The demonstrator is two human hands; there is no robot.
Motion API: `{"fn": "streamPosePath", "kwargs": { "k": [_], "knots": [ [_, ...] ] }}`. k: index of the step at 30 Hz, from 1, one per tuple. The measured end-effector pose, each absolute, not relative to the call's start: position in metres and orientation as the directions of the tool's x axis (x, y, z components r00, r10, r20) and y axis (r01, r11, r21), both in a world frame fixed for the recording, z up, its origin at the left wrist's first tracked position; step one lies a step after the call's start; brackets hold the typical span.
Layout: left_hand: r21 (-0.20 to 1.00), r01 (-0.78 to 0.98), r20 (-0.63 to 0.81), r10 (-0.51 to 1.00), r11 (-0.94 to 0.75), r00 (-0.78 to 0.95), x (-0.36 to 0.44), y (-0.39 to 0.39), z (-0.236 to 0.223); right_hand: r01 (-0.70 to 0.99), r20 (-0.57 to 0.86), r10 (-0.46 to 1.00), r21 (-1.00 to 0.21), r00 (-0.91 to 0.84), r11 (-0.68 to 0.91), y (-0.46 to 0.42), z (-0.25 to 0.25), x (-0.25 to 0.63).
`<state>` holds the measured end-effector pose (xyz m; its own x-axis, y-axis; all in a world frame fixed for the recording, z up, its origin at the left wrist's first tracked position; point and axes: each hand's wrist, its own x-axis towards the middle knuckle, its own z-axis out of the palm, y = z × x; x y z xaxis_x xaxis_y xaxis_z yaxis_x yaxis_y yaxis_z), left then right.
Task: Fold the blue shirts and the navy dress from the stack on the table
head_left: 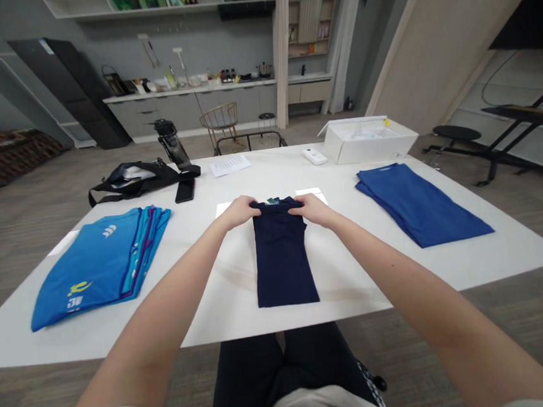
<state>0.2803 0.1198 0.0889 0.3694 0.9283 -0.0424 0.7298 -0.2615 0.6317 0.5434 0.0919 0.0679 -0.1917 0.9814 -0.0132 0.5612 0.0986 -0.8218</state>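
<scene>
A dark navy folded garment [284, 259] lies lengthwise on the white table in front of me, its far edge showing a small label. My left hand [240, 212] pinches the far left corner of it. At the far right corner, my right hand [314, 210] grips the same edge, fingers closed on the cloth. To the left sits a stack of folded blue shirts [100, 253] with white and yellow prints. A folded royal blue garment [417, 206] rests on the right side.
Toward the back of the white table [205, 320] are a black bag [139, 180], a phone [185, 190], a dark bottle [172, 142], a paper sheet [230, 164], a small white device [315, 156] and an open white box [366, 146]. A wire-backed chair [219, 118] stands beyond.
</scene>
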Motion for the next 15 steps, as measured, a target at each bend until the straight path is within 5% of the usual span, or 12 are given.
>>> {"fn": "streamPosePath", "kwargs": {
  "k": [15],
  "knots": [
    [0.674,0.359,0.543,0.763,-0.645,0.351,0.405,0.048,0.228,0.643,0.528,0.844,-0.68,0.096,0.352,-0.026,0.216,0.654]
  ]
}}
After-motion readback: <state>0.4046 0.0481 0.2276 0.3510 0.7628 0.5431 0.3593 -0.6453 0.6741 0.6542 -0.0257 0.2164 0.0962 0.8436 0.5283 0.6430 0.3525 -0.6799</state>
